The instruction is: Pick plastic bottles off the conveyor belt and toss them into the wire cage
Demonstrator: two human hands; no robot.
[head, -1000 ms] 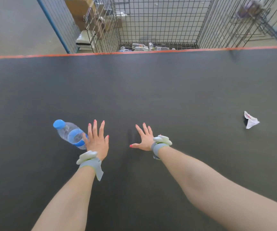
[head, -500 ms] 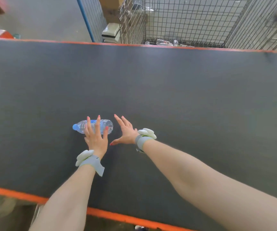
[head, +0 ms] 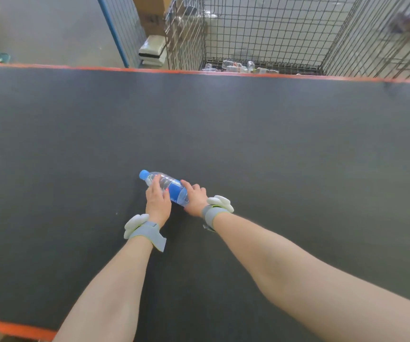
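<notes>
A clear plastic bottle (head: 172, 186) with a blue cap and blue label lies slanted on the dark conveyor belt (head: 273, 144), cap pointing up-left. My left hand (head: 157, 199) wraps over its neck end. My right hand (head: 194, 196) grips its base end from the right. Both wrists wear grey straps with white pads. The wire cage (head: 273, 33) stands beyond the belt's far orange edge, with several clear bottles (head: 238, 66) lying on its floor.
Cardboard boxes (head: 153, 13) and a white bundle (head: 153, 49) sit left of the cage, behind a blue post (head: 114, 33). The belt's near orange edge (head: 14, 329) shows at bottom left. Grey floor lies beyond the belt at top left.
The bottle has drifted right along the belt. My hands went from spread open beside it to closed on it, the left at the neck and the right at the base.
</notes>
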